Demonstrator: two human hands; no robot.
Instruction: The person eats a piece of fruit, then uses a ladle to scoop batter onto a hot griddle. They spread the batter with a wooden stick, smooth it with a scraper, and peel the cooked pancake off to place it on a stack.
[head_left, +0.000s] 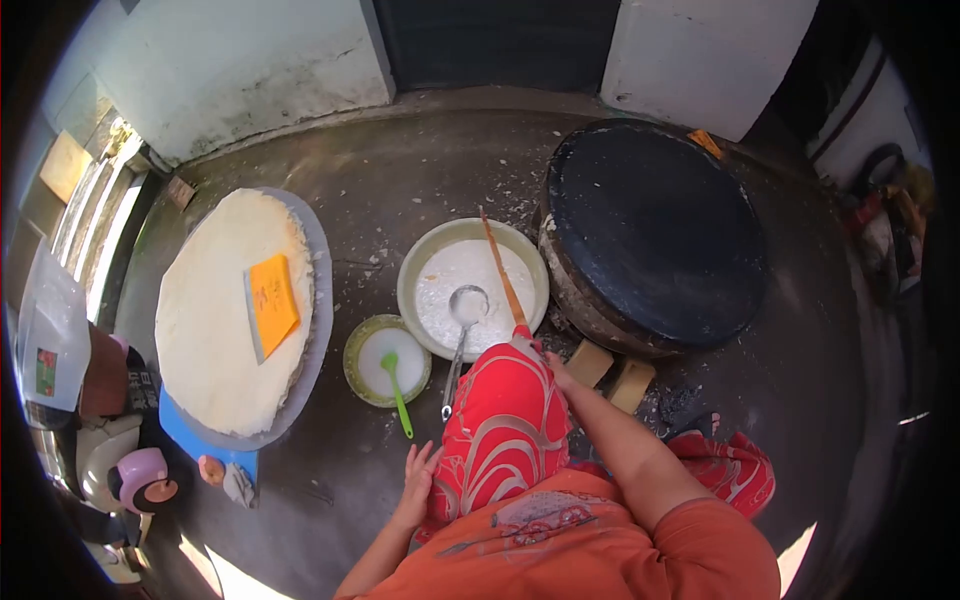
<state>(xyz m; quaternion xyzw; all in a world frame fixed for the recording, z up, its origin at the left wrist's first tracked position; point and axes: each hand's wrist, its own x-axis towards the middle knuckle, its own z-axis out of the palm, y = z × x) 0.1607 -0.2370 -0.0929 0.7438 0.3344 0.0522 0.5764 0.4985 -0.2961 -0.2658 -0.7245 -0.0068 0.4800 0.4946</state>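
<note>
My left hand (419,482) rests beside my left thigh, fingers apart, holding nothing. My right hand (556,368) is at my right knee, near the lower end of a long wooden stick (503,275); its fingers are partly hidden. In front of my knees stands a large bowl of white batter (436,295), with a metal ladle (468,306) in it and its handle over the rim. A smaller bowl of white liquid (374,350) sits to its left, holding a green brush (396,390).
At the right is a large round black griddle (655,235), with wooden blocks (630,387) at its near edge. A stack of thin flatbreads (215,320) lies at the left under an orange-and-grey packet (272,305). A purple object (143,474) stands at the far left.
</note>
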